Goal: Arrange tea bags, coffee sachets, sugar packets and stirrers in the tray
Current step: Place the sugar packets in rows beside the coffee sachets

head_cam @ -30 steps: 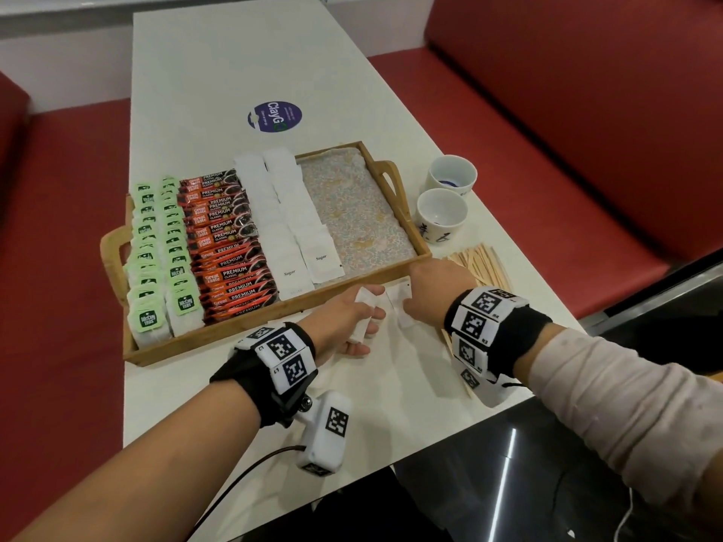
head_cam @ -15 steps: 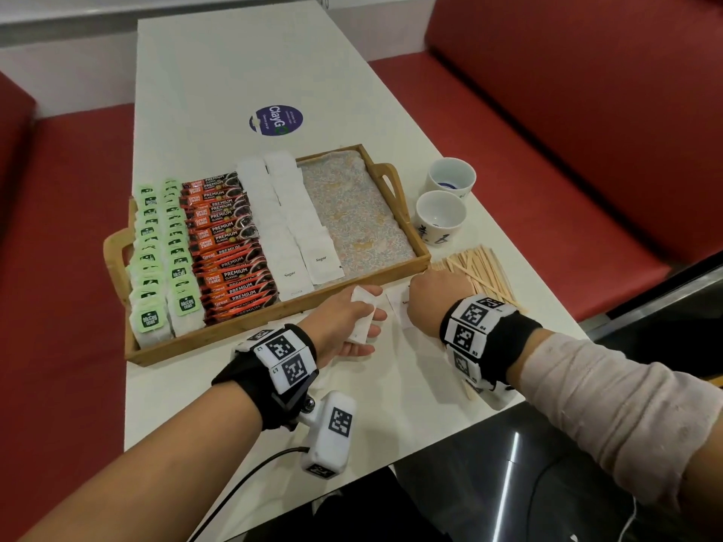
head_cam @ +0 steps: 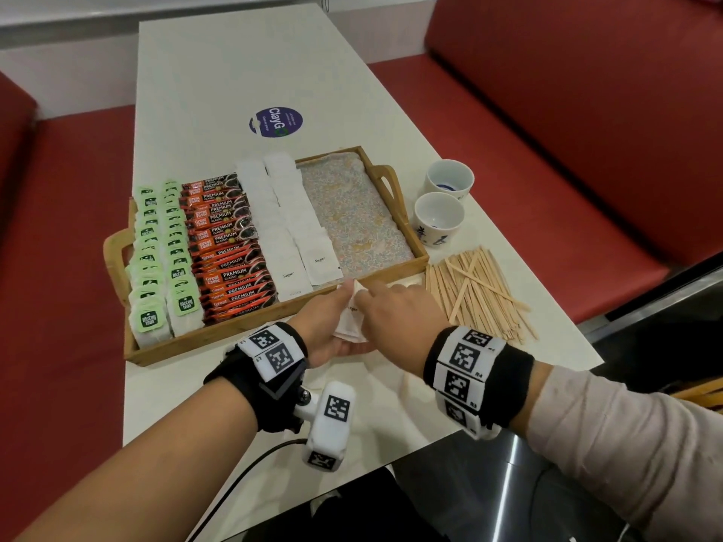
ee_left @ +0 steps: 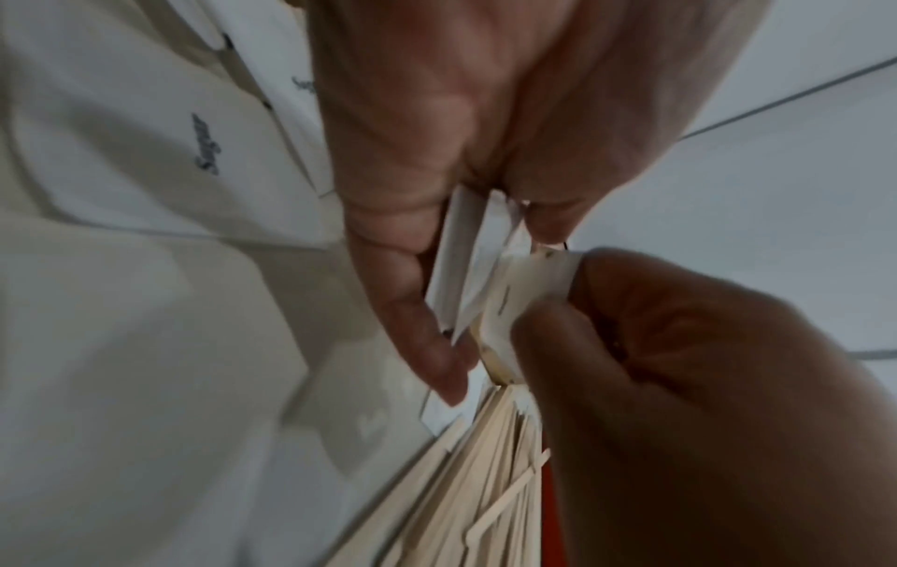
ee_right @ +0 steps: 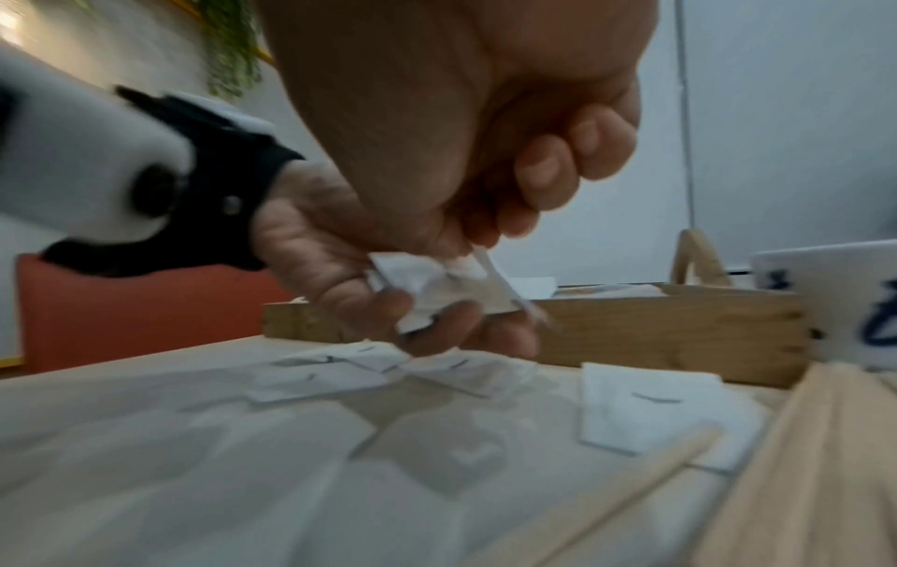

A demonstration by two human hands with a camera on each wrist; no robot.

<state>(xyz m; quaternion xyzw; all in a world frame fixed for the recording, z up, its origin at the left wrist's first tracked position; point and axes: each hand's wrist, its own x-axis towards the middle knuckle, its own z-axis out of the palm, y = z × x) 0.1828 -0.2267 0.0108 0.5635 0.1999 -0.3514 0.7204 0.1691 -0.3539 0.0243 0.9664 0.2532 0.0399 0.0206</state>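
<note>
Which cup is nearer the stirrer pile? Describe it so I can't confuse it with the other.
Start at the wooden tray and look just past its right handle, where two white cups stand on the table. The nearer cup sits closest to the loose wooden stirrers. Unlike the far cup, it shows blue brush-like marks on its outer side.

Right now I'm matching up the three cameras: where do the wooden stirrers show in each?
Head: stirrers piled on the table, right of the tray.
Left wrist: bottom centre, under the right hand.
Right wrist: bottom-right corner, blurred.
Shared landmark: the sugar packets in the left hand.
</note>
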